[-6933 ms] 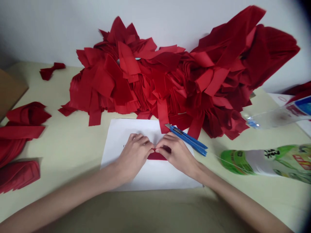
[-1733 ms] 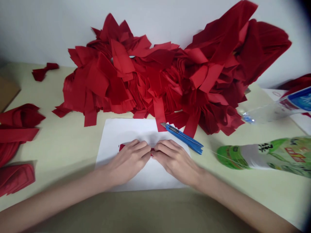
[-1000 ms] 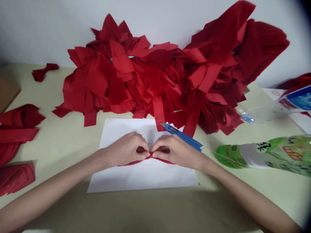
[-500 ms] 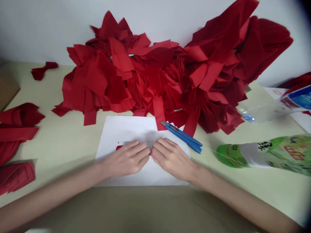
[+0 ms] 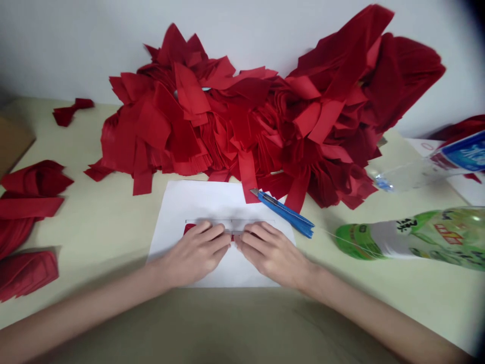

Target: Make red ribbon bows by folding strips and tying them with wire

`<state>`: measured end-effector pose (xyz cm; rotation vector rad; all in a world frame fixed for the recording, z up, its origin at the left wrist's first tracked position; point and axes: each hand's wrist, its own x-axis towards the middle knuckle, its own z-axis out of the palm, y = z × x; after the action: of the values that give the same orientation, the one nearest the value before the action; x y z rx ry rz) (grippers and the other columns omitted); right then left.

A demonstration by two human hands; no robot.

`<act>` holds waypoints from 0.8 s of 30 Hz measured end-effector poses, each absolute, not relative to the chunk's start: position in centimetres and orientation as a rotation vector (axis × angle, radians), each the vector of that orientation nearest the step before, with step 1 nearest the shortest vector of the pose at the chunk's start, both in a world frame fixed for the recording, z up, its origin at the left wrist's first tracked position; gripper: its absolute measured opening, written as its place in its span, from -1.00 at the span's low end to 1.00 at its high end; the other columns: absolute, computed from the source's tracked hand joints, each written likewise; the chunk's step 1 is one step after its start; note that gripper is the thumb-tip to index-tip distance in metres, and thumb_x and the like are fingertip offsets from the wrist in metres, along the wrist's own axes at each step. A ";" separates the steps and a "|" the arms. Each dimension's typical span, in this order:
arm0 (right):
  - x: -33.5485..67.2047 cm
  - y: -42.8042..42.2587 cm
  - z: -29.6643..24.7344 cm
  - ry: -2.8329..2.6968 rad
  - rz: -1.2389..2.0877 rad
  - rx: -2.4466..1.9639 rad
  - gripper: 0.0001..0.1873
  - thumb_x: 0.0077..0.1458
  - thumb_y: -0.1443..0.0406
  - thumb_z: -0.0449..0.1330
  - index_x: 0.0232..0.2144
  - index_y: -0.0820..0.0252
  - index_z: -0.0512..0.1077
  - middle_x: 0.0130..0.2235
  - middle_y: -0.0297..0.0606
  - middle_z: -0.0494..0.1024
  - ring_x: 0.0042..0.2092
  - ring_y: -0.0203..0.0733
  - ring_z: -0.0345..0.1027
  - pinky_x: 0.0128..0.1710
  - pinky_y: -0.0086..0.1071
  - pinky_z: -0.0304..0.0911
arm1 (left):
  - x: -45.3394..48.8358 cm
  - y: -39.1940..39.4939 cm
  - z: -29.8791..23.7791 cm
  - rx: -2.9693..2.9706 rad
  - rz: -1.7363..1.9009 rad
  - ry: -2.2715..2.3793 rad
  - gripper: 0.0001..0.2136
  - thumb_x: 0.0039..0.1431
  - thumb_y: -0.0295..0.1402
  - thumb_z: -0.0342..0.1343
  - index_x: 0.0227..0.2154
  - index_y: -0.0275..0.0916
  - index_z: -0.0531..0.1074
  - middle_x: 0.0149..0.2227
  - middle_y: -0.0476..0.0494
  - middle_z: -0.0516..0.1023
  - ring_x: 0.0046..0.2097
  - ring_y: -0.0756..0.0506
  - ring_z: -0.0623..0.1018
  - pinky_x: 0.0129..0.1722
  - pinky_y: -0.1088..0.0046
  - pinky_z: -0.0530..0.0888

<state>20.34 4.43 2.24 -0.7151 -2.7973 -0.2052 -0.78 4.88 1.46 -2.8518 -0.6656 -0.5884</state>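
Note:
My left hand (image 5: 202, 253) and my right hand (image 5: 267, 253) meet over a sheet of white paper (image 5: 200, 194), fingers curled and fingertips close together. Between and under them is a piece of red fabric (image 5: 191, 229); its left end shows beside the left fingers and a small bit shows in the gap. Both hands pinch this fabric, most of which they cover. A thin ruled line with end ticks runs across the paper just beyond the fingers. Past the right hand lies a blue utility knife (image 5: 286, 213), its blade end on the paper.
A large heap of red fabric strips (image 5: 235, 121) stands along the wall. More folded red fabric (image 5: 30, 275) lies at left, near a brown box edge (image 5: 13, 141). At right are a green-labelled bottle (image 5: 394, 240) on its side and a clear bottle with blue label (image 5: 464, 154).
My fingers have spread slightly, so a little more of the red fabric shows in the gap and at the left end. The camera view has shifted slightly.

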 end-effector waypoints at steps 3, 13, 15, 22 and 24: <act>20.2 4.9 2.1 -2.775 -0.120 -0.751 -0.82 0.17 0.45 0.04 -0.36 0.28 0.45 -0.39 -0.26 0.43 -0.28 -0.19 0.21 -0.26 -0.28 0.14 | -0.5 4.9 1.7 -2.873 -0.564 -0.703 -0.78 0.16 -0.63 -0.03 -0.51 -0.33 0.42 -0.38 -0.14 0.49 -0.30 -0.10 0.34 -0.33 0.32 0.21; 20.0 6.8 3.2 -2.763 0.048 -0.740 -0.71 0.21 0.28 0.03 -0.49 0.29 0.41 -0.43 -0.24 0.42 -0.32 -0.22 0.20 -0.27 -0.31 0.15 | -0.2 5.9 1.0 -2.902 -0.540 -0.729 -0.74 0.16 -0.62 -0.07 -0.58 -0.29 0.37 -0.52 -0.09 0.37 -0.37 -0.08 0.30 -0.37 0.34 0.17; 19.8 6.9 3.1 -2.778 -0.003 -0.751 -0.71 0.21 0.30 0.01 -0.48 0.28 0.41 -0.43 -0.23 0.42 -0.31 -0.20 0.20 -0.26 -0.30 0.15 | -0.1 6.1 0.9 -2.926 -0.556 -0.770 -0.73 0.18 -0.60 -0.09 -0.58 -0.28 0.37 -0.52 -0.09 0.38 -0.37 -0.08 0.30 -0.38 0.34 0.18; 19.3 7.5 2.9 -2.609 0.401 -0.988 -0.82 0.09 0.38 0.06 -0.48 0.28 0.42 -0.44 -0.24 0.44 -0.34 -0.22 0.25 -0.23 -0.28 0.16 | -0.9 7.1 2.6 -3.069 -0.818 -1.011 -0.81 0.23 -0.47 -0.02 -0.45 -0.25 0.45 -0.42 -0.06 0.50 -0.30 -0.07 0.40 -0.31 0.34 0.26; 19.8 8.1 3.6 -2.335 0.835 -1.153 -0.86 0.07 0.34 0.09 -0.46 0.25 0.42 -0.43 -0.28 0.45 -0.35 -0.26 0.27 -0.25 -0.32 0.18 | -2.0 7.9 3.6 -2.925 -1.329 -1.318 -0.90 0.20 -0.43 0.04 -0.36 -0.21 0.46 -0.32 -0.05 0.53 -0.24 -0.06 0.43 -0.23 0.35 0.30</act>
<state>19.81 8.13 3.62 -1.1533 -2.3353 0.8354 -2.00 7.94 3.63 -2.9252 -1.3183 -1.3295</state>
